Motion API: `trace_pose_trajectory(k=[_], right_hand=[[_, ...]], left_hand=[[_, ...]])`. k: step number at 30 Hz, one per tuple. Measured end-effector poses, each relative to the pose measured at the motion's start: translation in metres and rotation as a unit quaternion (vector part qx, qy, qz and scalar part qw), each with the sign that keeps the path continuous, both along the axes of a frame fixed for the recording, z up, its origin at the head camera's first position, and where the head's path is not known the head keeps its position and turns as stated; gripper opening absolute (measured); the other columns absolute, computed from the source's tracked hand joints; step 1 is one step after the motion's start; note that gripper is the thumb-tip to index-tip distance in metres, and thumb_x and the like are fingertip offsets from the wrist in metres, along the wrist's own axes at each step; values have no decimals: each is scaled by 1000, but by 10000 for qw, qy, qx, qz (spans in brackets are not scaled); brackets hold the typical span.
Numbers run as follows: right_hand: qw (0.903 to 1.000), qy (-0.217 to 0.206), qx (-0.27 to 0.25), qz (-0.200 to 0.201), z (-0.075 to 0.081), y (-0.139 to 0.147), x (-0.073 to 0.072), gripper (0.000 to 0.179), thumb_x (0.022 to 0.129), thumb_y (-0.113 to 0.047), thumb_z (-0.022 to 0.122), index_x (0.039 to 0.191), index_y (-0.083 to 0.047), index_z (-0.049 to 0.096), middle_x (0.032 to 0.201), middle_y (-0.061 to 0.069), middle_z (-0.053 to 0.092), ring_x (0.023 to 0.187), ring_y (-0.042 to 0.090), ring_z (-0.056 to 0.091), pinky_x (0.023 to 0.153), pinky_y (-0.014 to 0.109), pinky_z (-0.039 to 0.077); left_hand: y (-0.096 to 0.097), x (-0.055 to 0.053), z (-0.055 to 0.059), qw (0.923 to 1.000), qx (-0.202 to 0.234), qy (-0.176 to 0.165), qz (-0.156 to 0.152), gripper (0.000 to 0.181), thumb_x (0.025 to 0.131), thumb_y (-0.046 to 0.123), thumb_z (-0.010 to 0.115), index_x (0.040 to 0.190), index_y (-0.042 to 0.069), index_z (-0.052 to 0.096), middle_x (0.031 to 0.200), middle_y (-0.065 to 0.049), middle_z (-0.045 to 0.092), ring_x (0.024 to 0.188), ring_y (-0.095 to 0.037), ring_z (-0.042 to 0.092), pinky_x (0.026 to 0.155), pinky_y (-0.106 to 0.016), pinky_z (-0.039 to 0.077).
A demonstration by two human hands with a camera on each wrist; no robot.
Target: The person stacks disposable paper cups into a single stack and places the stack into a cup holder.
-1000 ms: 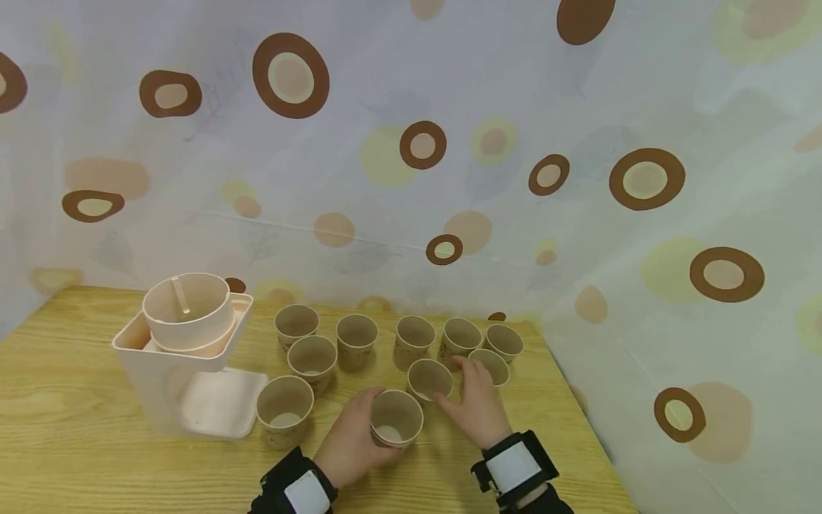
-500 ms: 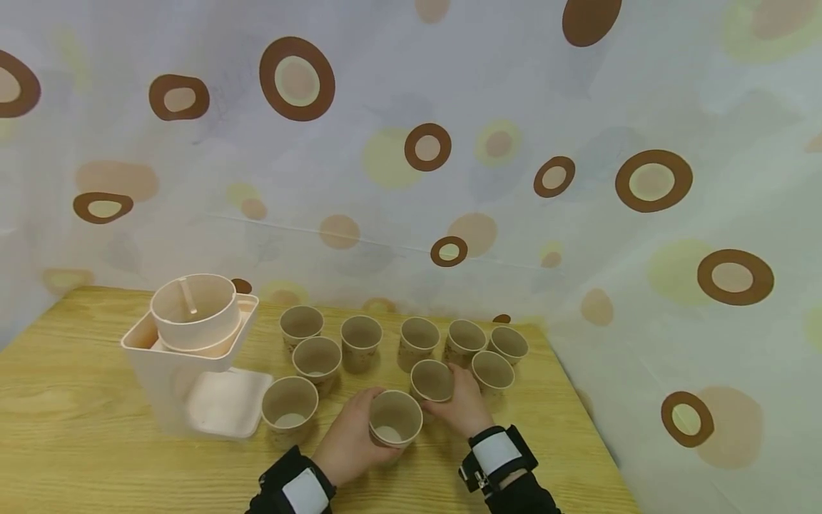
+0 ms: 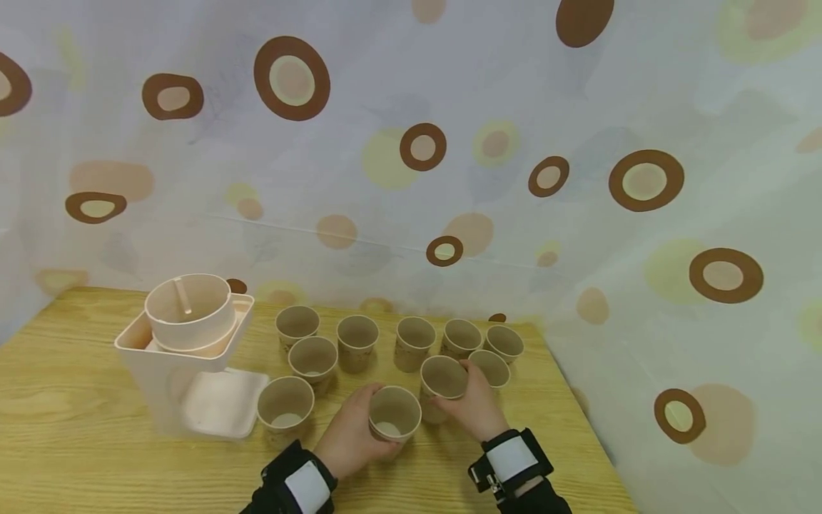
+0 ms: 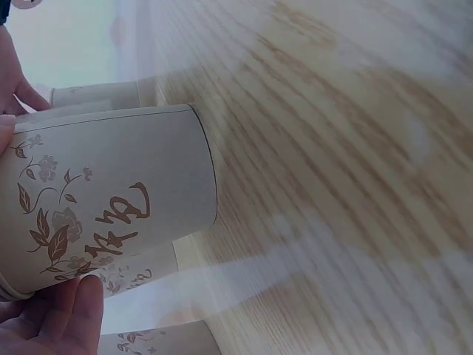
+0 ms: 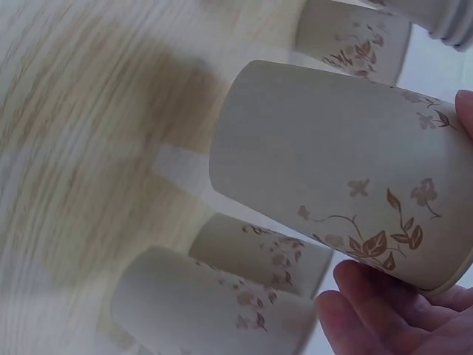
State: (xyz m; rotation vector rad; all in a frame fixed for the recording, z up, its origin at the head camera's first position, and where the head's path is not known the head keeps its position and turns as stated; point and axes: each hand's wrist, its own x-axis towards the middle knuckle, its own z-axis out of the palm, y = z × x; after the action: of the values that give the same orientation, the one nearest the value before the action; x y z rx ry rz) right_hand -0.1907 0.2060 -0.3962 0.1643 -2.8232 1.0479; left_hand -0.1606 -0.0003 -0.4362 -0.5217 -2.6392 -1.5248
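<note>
My left hand (image 3: 352, 437) grips a beige paper cup (image 3: 394, 414) around its side, near the table's front. In the left wrist view this paper cup (image 4: 118, 185) shows brown flowers and writing, and a doubled rim at its lower left. Just right of it, my right hand (image 3: 477, 408) holds another paper cup (image 3: 443, 378) by the side near its rim. The right wrist view shows that cup (image 5: 325, 163) tilted, its base off the tabletop, with fingers (image 5: 377, 307) below its rim. Both cups have their mouths up, the right one slightly farther back.
Several more paper cups (image 3: 357, 343) stand upright behind and to both sides, one of them (image 3: 491, 368) right behind my right hand. At the left stands a pale plastic container (image 3: 160, 378) with a round cup-shaped part (image 3: 189, 314) on top. A patterned curtain (image 3: 385, 214) borders the wooden table (image 3: 77, 400).
My right hand reached around the cup beside the left hand's one, took hold of it, and raised it slightly, rightward. The left hand keeps its grip almost in place.
</note>
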Motion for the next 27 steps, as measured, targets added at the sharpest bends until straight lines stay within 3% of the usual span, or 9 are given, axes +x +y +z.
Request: trace_pose_trajectory(k=[14, 27], right_hand=[[9995, 293, -105, 53, 14, 8, 6, 74, 67, -17, 82, 123, 11, 42, 117, 27, 55, 106, 38, 56, 90, 51, 46], [9991, 390, -172, 58, 30, 12, 15, 72, 69, -17, 80, 125, 10, 43, 118, 25, 53, 107, 37, 54, 89, 49, 45]], left_hand=[[9, -12, -6, 9999, -26, 124, 46, 76, 61, 19, 84, 122, -4, 47, 112, -14, 57, 103, -26, 55, 87, -44, 47], [12, -17, -4, 10000, -12, 32, 3, 75, 61, 17, 85, 123, -4, 47, 113, -15, 56, 104, -28, 56, 88, -45, 47]])
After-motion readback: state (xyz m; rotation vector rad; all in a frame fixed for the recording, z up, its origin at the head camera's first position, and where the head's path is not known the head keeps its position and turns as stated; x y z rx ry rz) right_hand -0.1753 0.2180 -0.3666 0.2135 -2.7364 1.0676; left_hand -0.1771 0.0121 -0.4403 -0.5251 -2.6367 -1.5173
